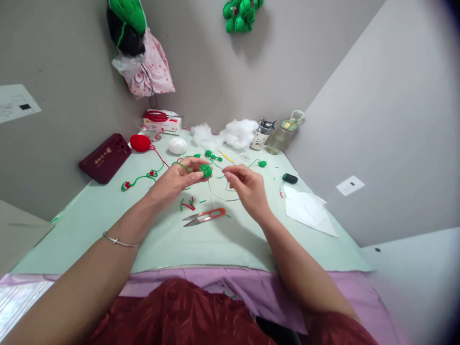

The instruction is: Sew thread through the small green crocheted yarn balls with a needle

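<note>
Between the thumb and fingers of my left hand [179, 173] is a small green crocheted ball [206, 170]. A dark thread [219, 198] hangs from the ball and loops over the table toward my right hand [246, 184]. That hand is closed in a pinch a little to the right of the ball; whatever sits at its fingertips is too small to make out. Below the hands lie orange-handled thread snips [205, 216], blades pointing left. Beside them are red and green yarn scraps [189, 205]. A yellow crochet hook [226, 157] rests just beyond my hands.
White stuffing [239, 134], a pen cup [260, 136] and a green bottle [285, 134] stand at the back. Left are a red yarn ball [140, 143] and a dark red phone [105, 158]. Right are a black thread spool [290, 178] and white paper [307, 208].
</note>
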Action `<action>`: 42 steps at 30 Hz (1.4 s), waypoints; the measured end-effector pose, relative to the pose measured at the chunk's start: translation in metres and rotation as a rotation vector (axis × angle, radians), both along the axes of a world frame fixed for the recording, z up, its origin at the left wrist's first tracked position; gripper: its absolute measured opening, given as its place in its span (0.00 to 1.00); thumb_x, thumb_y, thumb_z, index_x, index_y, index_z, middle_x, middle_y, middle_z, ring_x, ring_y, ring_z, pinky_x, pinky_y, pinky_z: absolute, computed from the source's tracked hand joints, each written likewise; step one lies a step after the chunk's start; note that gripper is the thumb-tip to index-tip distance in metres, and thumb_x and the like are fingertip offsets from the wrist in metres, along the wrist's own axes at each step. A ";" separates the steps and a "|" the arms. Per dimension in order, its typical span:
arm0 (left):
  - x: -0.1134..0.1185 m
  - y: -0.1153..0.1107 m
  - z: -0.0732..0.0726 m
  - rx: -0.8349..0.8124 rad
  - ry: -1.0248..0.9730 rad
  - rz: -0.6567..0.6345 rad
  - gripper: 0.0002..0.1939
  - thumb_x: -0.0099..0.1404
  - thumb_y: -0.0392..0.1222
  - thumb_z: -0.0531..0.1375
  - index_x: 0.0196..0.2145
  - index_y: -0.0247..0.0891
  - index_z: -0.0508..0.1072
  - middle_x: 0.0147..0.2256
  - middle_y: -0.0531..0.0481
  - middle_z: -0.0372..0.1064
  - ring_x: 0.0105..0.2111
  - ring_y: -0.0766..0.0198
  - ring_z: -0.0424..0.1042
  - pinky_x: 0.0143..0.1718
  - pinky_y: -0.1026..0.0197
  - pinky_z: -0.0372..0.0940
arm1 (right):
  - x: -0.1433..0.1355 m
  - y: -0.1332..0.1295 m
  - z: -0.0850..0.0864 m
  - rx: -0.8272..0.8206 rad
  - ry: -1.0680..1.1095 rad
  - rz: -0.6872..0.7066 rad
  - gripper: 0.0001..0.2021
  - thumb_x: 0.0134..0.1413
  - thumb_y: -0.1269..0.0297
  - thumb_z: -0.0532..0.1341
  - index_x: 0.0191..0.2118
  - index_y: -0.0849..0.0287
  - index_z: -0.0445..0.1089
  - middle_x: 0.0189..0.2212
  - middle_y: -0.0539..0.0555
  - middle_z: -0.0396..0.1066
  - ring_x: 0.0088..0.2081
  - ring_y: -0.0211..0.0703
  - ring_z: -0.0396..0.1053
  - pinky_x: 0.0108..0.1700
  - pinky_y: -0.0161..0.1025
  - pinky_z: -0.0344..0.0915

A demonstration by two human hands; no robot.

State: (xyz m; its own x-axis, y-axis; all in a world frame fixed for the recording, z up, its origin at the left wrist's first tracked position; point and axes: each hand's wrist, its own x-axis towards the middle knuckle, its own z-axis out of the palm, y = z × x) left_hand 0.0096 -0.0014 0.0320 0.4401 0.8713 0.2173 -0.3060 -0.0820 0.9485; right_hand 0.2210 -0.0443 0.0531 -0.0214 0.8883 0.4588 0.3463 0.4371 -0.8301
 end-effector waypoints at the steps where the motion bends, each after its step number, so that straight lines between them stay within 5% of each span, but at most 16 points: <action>1: 0.001 -0.001 0.000 0.002 0.008 -0.001 0.17 0.60 0.47 0.70 0.47 0.42 0.78 0.46 0.46 0.76 0.48 0.57 0.75 0.59 0.50 0.65 | -0.005 -0.003 -0.001 0.056 -0.052 -0.020 0.07 0.60 0.60 0.63 0.36 0.56 0.76 0.32 0.52 0.72 0.29 0.37 0.66 0.34 0.38 0.67; 10: 0.014 -0.008 -0.004 0.068 0.097 0.087 0.15 0.61 0.46 0.69 0.45 0.42 0.78 0.44 0.48 0.76 0.47 0.58 0.72 0.55 0.55 0.64 | -0.011 -0.005 -0.009 0.215 -0.360 -0.094 0.05 0.62 0.68 0.61 0.34 0.55 0.73 0.30 0.51 0.68 0.29 0.38 0.66 0.35 0.37 0.65; 20: 0.021 -0.014 0.000 0.071 0.093 0.147 0.13 0.56 0.43 0.72 0.39 0.40 0.79 0.38 0.49 0.75 0.42 0.59 0.72 0.50 0.57 0.65 | -0.012 -0.001 -0.010 0.096 -0.312 -0.073 0.06 0.54 0.71 0.59 0.28 0.56 0.68 0.26 0.49 0.65 0.28 0.37 0.64 0.33 0.37 0.62; 29: 0.026 -0.018 0.000 0.052 0.108 0.240 0.13 0.54 0.43 0.72 0.38 0.39 0.79 0.35 0.50 0.73 0.38 0.60 0.71 0.42 0.59 0.66 | -0.023 -0.005 -0.018 0.306 -0.415 -0.140 0.06 0.53 0.73 0.58 0.28 0.55 0.66 0.27 0.50 0.63 0.28 0.37 0.61 0.33 0.37 0.61; 35: 0.021 -0.012 -0.004 -0.005 0.046 0.183 0.14 0.58 0.44 0.71 0.41 0.40 0.79 0.38 0.50 0.74 0.41 0.60 0.73 0.51 0.56 0.67 | -0.016 -0.006 -0.012 0.169 -0.195 -0.090 0.11 0.65 0.61 0.58 0.30 0.56 0.70 0.27 0.51 0.66 0.29 0.38 0.63 0.35 0.38 0.63; 42: 0.020 -0.010 -0.008 -0.016 0.036 0.186 0.17 0.58 0.47 0.70 0.44 0.40 0.76 0.36 0.51 0.73 0.40 0.60 0.74 0.51 0.54 0.67 | -0.015 0.002 -0.022 -0.043 -0.105 0.012 0.09 0.57 0.57 0.66 0.34 0.58 0.76 0.28 0.51 0.68 0.29 0.37 0.64 0.33 0.36 0.62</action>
State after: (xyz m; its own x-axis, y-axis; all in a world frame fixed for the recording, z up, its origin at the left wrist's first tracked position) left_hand 0.0297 -0.0113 0.0243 0.2782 0.9417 0.1893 -0.2529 -0.1183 0.9602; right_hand 0.2059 -0.0423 0.0309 -0.0780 0.9064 0.4152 0.4276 0.4066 -0.8074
